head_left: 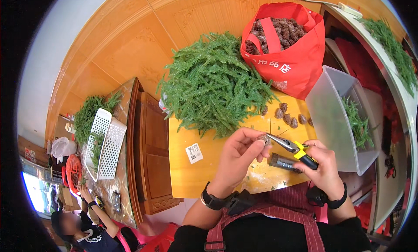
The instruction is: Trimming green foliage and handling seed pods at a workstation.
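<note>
My left hand (pixel 242 152) pinches a small brown pine cone (pixel 264 140) between thumb and fingers over the yellow table (pixel 185 173). In my right hand (pixel 325 164) are needle-nose pliers (pixel 301 153) with yellow and black handles, their jaw tips at the pine cone. Whether the jaws grip anything is too small to tell. Under the pliers lies a dark cylindrical bundle (pixel 284 162), partly covered by my right hand. Just beyond the left hand are several loose pine cones (pixel 286 118) and thin dark wire pieces (pixel 283 132).
A large heap of green artificial sprigs (pixel 213 84) covers the table's far side. Behind stands a red bag (pixel 287 69) of pine cones; at right, a translucent bin (pixel 324 117) holds sprigs. Leftward, a person (pixel 98 234) works at another table with a white perforated basket (pixel 114 149).
</note>
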`<action>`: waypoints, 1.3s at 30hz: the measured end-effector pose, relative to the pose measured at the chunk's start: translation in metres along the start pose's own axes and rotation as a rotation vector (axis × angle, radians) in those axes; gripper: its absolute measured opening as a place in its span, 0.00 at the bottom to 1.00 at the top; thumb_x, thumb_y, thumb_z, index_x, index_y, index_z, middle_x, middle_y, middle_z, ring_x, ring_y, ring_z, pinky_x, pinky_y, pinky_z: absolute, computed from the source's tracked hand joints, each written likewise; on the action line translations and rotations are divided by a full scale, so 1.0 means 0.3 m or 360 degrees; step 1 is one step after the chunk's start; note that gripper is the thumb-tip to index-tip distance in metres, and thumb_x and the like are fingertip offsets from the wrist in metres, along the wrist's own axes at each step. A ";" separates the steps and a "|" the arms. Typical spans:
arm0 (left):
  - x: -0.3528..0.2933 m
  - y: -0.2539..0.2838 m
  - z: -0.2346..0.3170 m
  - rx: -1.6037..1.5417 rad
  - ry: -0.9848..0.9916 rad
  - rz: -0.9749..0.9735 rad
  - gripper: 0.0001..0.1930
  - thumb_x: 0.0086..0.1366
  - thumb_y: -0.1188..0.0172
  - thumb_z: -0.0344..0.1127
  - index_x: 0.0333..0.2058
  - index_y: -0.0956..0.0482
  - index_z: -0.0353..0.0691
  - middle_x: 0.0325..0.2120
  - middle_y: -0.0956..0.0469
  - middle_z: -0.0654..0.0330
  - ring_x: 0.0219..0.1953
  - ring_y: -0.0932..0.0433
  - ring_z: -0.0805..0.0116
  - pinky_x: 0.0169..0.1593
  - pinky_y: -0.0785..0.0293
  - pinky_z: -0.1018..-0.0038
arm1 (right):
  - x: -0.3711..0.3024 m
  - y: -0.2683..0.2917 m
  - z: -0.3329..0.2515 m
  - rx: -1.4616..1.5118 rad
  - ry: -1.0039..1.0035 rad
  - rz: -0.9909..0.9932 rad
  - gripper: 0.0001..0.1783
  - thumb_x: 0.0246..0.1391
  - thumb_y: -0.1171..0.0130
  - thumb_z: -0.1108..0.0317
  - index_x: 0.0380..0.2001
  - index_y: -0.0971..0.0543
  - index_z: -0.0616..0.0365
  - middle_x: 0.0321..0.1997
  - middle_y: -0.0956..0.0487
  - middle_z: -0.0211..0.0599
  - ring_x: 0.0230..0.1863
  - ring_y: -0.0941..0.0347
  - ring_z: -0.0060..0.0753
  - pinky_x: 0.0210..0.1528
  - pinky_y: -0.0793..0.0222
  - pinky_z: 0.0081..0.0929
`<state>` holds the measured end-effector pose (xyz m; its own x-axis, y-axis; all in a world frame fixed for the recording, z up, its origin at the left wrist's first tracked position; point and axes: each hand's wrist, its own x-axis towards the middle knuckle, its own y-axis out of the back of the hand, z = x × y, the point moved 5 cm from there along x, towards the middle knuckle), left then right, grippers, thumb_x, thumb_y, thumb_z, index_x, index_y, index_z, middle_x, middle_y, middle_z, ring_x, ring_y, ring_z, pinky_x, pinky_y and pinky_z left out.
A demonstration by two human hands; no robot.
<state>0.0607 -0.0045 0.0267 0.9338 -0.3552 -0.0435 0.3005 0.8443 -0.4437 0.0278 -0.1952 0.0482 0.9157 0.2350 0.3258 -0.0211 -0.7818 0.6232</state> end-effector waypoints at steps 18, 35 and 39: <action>-0.016 -0.029 0.055 0.0826 -0.0951 0.0314 0.09 0.58 0.48 0.21 0.39 0.32 0.34 0.34 0.27 0.57 0.33 0.26 0.73 0.37 0.28 0.79 | 0.001 -0.004 -0.003 0.0108 -0.0194 -0.0110 0.19 0.30 0.30 0.67 0.19 0.31 0.64 0.27 0.27 0.44 0.30 0.31 0.40 0.32 0.37 0.29; -0.009 0.078 0.011 -0.0170 -0.0239 0.0211 0.11 0.58 0.47 0.22 0.40 0.32 0.38 0.39 0.26 0.58 0.44 0.27 0.70 0.43 0.28 0.77 | -0.022 -0.144 0.303 -0.0707 -0.0286 -0.0240 0.12 0.46 0.43 0.66 0.28 0.30 0.64 0.32 0.27 0.50 0.40 0.33 0.51 0.45 0.38 0.38; -0.006 0.088 0.027 0.0103 -0.0299 0.0233 0.12 0.56 0.45 0.20 0.38 0.32 0.37 0.38 0.26 0.59 0.43 0.28 0.72 0.44 0.29 0.76 | 0.023 -0.122 0.243 -0.0581 -0.0360 -0.0334 0.12 0.46 0.43 0.68 0.32 0.28 0.64 0.34 0.26 0.48 0.39 0.32 0.49 0.45 0.37 0.37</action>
<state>0.0685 0.0216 0.0223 0.9862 -0.1515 0.0669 0.1656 0.9074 -0.3864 0.0643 -0.2071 -0.0241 0.9788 0.2029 0.0284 0.0713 -0.4673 0.8812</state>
